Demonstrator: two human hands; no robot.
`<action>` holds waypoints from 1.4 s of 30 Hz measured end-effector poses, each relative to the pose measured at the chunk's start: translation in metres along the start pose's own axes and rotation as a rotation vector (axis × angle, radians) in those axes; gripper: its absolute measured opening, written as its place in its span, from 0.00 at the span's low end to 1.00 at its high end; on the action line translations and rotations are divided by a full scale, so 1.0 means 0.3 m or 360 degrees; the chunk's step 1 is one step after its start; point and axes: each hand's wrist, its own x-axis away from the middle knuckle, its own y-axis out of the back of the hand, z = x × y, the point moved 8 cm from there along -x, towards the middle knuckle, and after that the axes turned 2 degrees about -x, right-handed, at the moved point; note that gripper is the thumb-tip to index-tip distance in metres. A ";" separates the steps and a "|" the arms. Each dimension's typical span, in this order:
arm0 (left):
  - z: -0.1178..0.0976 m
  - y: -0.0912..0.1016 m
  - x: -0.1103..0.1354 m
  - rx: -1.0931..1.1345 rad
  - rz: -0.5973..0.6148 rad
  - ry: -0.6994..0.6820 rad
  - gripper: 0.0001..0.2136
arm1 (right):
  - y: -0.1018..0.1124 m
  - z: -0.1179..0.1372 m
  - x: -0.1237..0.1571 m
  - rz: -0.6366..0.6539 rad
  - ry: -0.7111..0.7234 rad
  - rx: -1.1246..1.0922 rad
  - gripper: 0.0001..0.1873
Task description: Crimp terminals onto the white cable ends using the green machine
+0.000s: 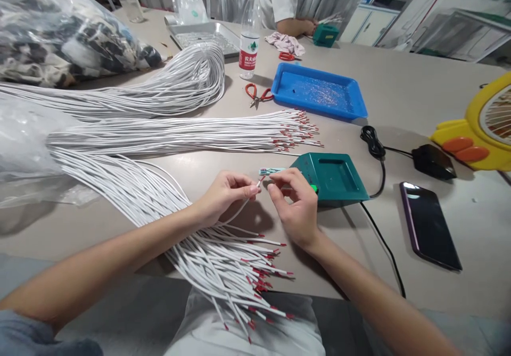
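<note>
My left hand (pixel 223 196) pinches one white cable (pixel 238 211) between thumb and forefinger, close to its red-tipped end, which points up and right. Just right of that end is my right hand (pixel 298 207), fingers curled and a small gap between thumb and forefinger; nothing shows in it. Behind the right hand stands a green bench device (pixel 328 178) with a pale toothed-looking part sticking out to the left. Below both hands a bundle of white cables (pixel 215 260) with red ends hangs over the table's front edge onto my lap.
A second cable bundle (pixel 179 135) lies across the table, with a looped one (pixel 191 82) behind. Farther back are red-handled cutters (pixel 257 95), a blue tray (pixel 319 92) and a water bottle (pixel 248 42). Rightward lie a phone (pixel 430 225), black adapter (pixel 433 162) and yellow fan (pixel 475 127). A co-worker sits opposite.
</note>
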 end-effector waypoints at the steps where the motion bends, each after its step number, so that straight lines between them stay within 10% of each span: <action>1: 0.002 -0.005 0.000 -0.0015 0.0031 0.0009 0.12 | 0.002 0.000 -0.001 -0.0008 0.0012 -0.0001 0.09; 42: 0.014 -0.050 0.011 -0.0023 0.0266 0.0102 0.11 | 0.015 0.050 0.024 -0.0131 0.0308 0.0186 0.05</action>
